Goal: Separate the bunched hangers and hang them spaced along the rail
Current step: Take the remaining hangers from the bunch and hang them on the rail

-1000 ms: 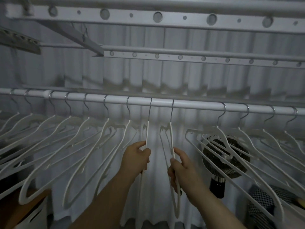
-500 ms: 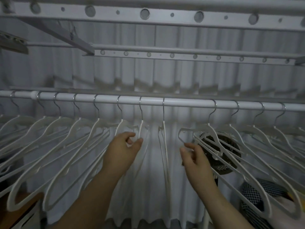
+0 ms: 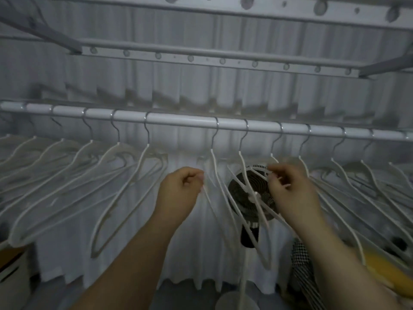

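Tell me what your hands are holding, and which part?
The left hand pinches a thin white metal-hooked hanger by its sloping arm, below the hook. The right hand pinches a second white hanger the same way, just under its neck. It's blurry.

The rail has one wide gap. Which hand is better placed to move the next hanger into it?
Probably left. The left hand is at the gap's edge, its fingers curled beside the nearest hanger. The right hand grips a farther hanger, in front of the fan.
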The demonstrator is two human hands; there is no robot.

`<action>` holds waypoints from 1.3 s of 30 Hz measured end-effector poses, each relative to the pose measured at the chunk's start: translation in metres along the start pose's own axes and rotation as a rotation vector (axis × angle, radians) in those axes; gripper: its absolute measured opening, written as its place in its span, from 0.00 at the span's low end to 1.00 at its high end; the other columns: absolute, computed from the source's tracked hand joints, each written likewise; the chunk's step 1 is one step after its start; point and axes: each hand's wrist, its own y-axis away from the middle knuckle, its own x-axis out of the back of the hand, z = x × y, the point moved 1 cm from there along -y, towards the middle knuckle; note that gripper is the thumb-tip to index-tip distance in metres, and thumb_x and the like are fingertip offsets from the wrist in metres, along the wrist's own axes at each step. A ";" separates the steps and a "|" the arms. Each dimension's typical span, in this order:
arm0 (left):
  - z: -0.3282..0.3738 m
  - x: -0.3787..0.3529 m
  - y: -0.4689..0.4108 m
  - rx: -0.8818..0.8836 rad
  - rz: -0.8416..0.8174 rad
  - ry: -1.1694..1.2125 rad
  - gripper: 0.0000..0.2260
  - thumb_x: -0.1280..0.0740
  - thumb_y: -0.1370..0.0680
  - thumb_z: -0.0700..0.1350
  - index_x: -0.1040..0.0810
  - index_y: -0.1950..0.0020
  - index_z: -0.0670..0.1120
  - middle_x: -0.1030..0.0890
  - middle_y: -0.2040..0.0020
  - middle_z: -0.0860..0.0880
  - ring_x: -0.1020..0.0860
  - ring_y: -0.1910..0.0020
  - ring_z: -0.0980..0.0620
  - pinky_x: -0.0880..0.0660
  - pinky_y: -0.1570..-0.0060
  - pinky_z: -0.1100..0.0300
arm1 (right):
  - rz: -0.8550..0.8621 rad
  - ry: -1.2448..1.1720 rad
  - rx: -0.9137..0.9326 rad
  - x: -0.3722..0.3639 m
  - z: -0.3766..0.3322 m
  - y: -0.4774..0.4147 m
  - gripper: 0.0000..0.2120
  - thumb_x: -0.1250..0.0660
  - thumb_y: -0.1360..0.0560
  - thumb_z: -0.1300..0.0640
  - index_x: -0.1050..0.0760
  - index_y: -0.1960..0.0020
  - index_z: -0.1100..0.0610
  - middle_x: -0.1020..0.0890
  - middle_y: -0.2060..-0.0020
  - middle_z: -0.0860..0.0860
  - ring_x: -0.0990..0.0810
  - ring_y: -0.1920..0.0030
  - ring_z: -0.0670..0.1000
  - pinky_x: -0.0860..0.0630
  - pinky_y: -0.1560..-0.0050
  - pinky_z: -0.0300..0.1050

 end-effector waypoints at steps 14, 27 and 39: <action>-0.015 -0.050 0.000 0.349 0.037 0.048 0.18 0.40 0.23 0.38 0.33 0.33 0.42 0.23 0.67 0.49 0.29 0.83 0.60 0.37 0.85 0.71 | -0.589 -0.367 -0.421 -0.030 0.027 0.008 0.29 0.38 0.23 0.60 0.47 0.27 0.55 0.23 0.64 0.50 0.26 0.71 0.48 0.30 0.75 0.36; -0.031 0.016 -0.018 0.293 0.116 -0.021 0.17 0.41 0.24 0.36 0.29 0.35 0.41 0.25 0.71 0.48 0.34 0.88 0.60 0.39 0.85 0.72 | -0.491 -0.467 -0.434 -0.084 0.006 0.008 0.30 0.40 0.24 0.65 0.48 0.26 0.55 0.24 0.71 0.54 0.30 0.79 0.47 0.35 0.79 0.37; -0.038 0.063 -0.024 0.232 0.055 -0.029 0.15 0.41 0.24 0.35 0.26 0.38 0.40 0.26 0.72 0.46 0.35 0.88 0.59 0.39 0.84 0.71 | -0.378 -0.497 -0.371 -0.124 -0.017 0.026 0.23 0.41 0.25 0.69 0.36 0.32 0.55 0.29 0.78 0.52 0.35 0.87 0.41 0.39 0.84 0.31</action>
